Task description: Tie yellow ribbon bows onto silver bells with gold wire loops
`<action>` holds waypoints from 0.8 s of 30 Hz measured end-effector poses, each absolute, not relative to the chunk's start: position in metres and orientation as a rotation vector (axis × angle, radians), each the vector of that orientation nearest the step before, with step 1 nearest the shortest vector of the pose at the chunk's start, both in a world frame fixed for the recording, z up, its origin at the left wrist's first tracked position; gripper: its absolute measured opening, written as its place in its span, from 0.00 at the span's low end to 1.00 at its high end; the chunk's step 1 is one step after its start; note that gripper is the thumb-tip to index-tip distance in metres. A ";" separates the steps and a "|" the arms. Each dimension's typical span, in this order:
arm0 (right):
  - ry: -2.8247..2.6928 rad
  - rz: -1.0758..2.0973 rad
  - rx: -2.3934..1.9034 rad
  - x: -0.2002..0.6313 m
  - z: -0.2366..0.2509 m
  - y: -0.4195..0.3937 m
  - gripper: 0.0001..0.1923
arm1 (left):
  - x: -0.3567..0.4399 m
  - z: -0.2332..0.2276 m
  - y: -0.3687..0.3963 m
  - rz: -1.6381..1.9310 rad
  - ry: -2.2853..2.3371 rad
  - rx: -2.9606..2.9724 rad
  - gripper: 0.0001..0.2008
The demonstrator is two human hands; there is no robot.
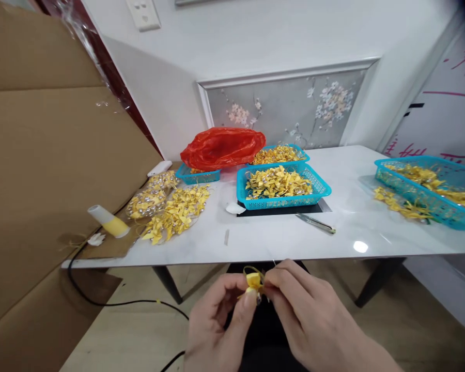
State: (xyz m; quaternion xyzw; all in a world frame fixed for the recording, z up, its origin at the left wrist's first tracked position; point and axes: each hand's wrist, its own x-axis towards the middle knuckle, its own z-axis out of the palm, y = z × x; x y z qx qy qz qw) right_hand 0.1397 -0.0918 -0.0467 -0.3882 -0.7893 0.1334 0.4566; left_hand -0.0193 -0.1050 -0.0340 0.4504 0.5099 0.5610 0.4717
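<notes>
1. The left hand [217, 320] and right hand [306, 315] meet low in the view, in front of the near edge of the worktop [256, 237] and below its level. Both pinch one small yellow bow [254, 281] between them.
2. The left thumb and forefinger are clenched on the bow from below and from the left. The right fingers [279, 279] close on it from the right, and a thin wire or needle seems to stick up just above them; it is too fine to be sure.
3. The bow sits upright between the two sets of fingertips, its gold loop curling to the upper left. Both hands touch it, so neither is nearer.
4. Straight ahead on the worktop stands a blue basket [318, 188] full of yellow bows, with tweezers [315, 223] lying just in front of it.
5. To the left lie a loose pile of bows [178, 212] and a glue bottle [108, 221] on its side.
6. Behind is a red bag [222, 147]; far right, another basket [449, 209].
</notes>
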 end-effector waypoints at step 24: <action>-1.574 1.267 -1.032 0.138 -0.035 -0.086 0.14 | -0.008 -0.040 -0.102 1.178 0.913 0.688 0.14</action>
